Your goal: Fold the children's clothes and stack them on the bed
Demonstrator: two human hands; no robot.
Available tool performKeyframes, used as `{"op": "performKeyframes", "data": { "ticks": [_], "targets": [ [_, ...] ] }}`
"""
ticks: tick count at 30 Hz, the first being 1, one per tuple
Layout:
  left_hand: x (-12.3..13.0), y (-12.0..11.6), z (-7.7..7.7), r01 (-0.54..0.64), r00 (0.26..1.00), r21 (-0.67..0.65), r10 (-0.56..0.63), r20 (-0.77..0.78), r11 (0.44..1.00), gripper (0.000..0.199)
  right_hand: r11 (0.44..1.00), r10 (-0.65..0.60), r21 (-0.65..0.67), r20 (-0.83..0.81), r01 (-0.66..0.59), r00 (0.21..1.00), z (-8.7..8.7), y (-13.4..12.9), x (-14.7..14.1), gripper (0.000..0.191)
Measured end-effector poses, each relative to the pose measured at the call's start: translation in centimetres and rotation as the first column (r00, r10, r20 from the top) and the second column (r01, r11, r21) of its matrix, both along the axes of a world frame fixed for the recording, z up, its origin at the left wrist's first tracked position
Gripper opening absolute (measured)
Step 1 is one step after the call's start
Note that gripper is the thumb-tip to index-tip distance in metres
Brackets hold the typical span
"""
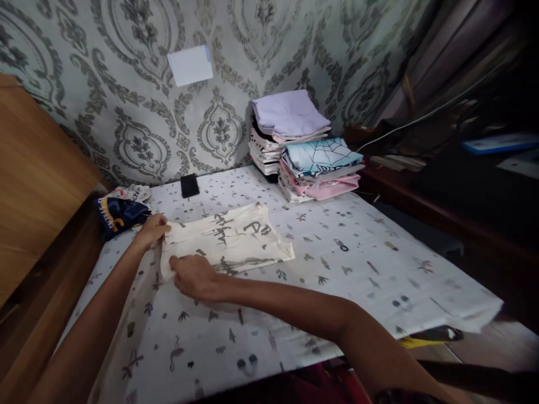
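Observation:
A cream garment (pixel 236 238) with dark printed lettering lies folded into a long strip on the patterned sheet, a few creases along it. At its left end, my left hand (pixel 154 229) pinches the far corner between thumb and fingers. My right hand (pixel 194 276) is closed at the near corner of that same end, fingers curled, the thumb side on the cloth. The exact kind of garment cannot be told from its folded shape. Part of its near edge is hidden behind my right hand.
Folded clothes stand in two piles at the back, one topped by a lilac garment (pixel 290 112), one by a light-blue spider-web print (pixel 322 156). A black phone (pixel 190 186) and a navy garment (pixel 120 217) lie at the left. A wooden cabinet (pixel 37 179) borders the left side.

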State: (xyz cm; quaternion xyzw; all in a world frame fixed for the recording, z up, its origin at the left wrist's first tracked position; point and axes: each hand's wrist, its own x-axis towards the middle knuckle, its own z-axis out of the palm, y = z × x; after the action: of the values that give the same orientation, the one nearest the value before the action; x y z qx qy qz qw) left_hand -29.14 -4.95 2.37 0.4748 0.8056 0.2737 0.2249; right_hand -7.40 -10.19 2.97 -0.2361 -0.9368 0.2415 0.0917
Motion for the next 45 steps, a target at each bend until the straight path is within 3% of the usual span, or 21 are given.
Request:
{"op": "performKeyframes", "data": {
  "ticks": [2,4,7,10,13,16,19,21,24,26,28,29,30,31,33,34,36,38,40,43,45],
  "targets": [
    [1.0,0.3,1.0,-0.005,0.994,0.062,-0.002,0.106,0.998,0.028,0.965,-0.169,-0.217,-0.094,0.145,0.981,0.1,0.9,1.4,0.021],
    [2.3,1.0,2.0,-0.004,0.97,0.127,-0.027,0.242,0.992,0.036,0.861,-0.345,-0.454,-0.189,0.23,0.919,-0.2,1.4,2.9,0.02],
    [5.2,2.9,2.9,0.029,0.914,0.159,-0.09,0.395,0.987,0.035,0.579,-0.566,-0.787,-0.199,0.214,0.8,-1.0,1.5,5.1,0.027],
    [8.6,4.9,2.1,0.055,0.865,0.121,-0.108,0.49,0.991,0.026,0.276,-0.657,-0.959,-0.135,0.07,0.741,-1.5,0.9,7.0,0.03],
    [11.4,6.3,0.2,0.058,0.852,0.077,-0.09,0.515,0.995,0.018,0.094,-0.681,-0.996,-0.066,-0.002,0.729,-1.5,0.5,8.7,0.031],
    [12.3,6.7,-1.1,0.05,0.857,0.098,-0.093,0.506,0.994,0.015,0.013,-0.694,-1.0,-0.008,0.001,0.72,-1.6,0.6,9.9,0.028],
    [11.6,6.0,-1.1,0.053,0.864,0.16,-0.125,0.488,0.986,0.014,-0.013,-0.682,-1.0,-0.009,-0.025,0.731,-1.6,0.9,10.5,0.024],
    [10.9,5.0,-1.1,0.132,0.894,0.257,-0.227,0.386,0.957,0.017,-0.015,-0.674,-0.999,-0.015,-0.035,0.739,-1.6,1.1,10.6,0.023],
    [10.6,2.9,-2.1,0.421,0.894,0.331,-0.449,0.008,0.844,0.033,-0.006,-0.668,-0.999,-0.027,-0.042,0.744,-1.8,1.2,10.6,0.02],
    [11.2,1.8,-3.3,0.563,0.822,0.215,-0.512,-0.25,0.798,0.045,0.008,-0.664,-1.0,-0.027,-0.029,0.747,-2.0,1.3,10.6,0.018],
    [11.9,1.0,-4.4,0.593,0.745,0.055,-0.521,-0.415,0.804,0.054,0.059,-0.651,-0.997,-0.002,0.048,0.759,-2.0,1.4,10.9,0.019],
    [12.3,0.9,-4.7,0.585,0.715,-0.01,-0.521,-0.466,0.811,0.057,0.127,-0.64,-0.984,0.013,0.122,0.769,-2.0,1.4,11.1,0.022],
    [12.5,0.8,-5.0,0.574,0.694,-0.06,-0.524,-0.495,0.817,0.059,0.241,-0.628,-0.946,0.017,0.215,0.778,-1.9,1.3,11.4,0.026],
    [12.7,0.8,-5.0,0.566,0.681,-0.095,-0.53,-0.505,0.819,0.06,0.395,-0.618,-0.864,0.003,0.314,0.786,-1.8,1.2,11.7,0.031],
    [12.6,0.8,-4.9,0.567,0.678,-0.127,-0.548,-0.49,0.814,0.061,0.714,-0.571,-0.546,-0.091,0.438,0.816,-1.5,0.8,12.0,0.04],
    [12.5,0.8,-4.8,0.573,0.683,-0.127,-0.557,-0.474,0.81,0.061,0.831,-0.505,-0.354,-0.152,0.43,0.85,-1.5,0.5,12.0,0.041],
    [11.9,0.8,-4.5,0.578,0.7,-0.118,-0.566,-0.435,0.807,0.061,0.961,-0.276,-0.046,-0.213,0.273,0.937,-1.6,-0.1,11.3,0.039],
    [11.1,1.0,-4.3,0.576,0.708,-0.132,-0.573,-0.412,0.807,0.06,0.994,-0.02,0.101,-0.175,0.038,0.984,-2.3,-0.6,10.2,0.039],
    [10.2,1.6,-4.3,0.58,0.692,-0.175,-0.595,-0.409,0.796,0.06,0.983,0.137,0.137,-0.096,-0.123,0.986,-3.4,-0.8,9.0,0.044],
    [9.0,3.1,-4.4,0.581,0.684,-0.215,-0.613,-0.395,0.785,0.06,0.973,0.201,0.122,-0.024,-0.197,0.979,-5.0,-0.9,8.3,0.051],
    [8.5,4.2,-4.6,0.547,0.734,-0.178,-0.571,-0.368,0.818,0.058,0.968,0.219,0.126,-0.018,-0.215,0.976,-5.5,-0.9,8.5,0.053]
  ]
}}
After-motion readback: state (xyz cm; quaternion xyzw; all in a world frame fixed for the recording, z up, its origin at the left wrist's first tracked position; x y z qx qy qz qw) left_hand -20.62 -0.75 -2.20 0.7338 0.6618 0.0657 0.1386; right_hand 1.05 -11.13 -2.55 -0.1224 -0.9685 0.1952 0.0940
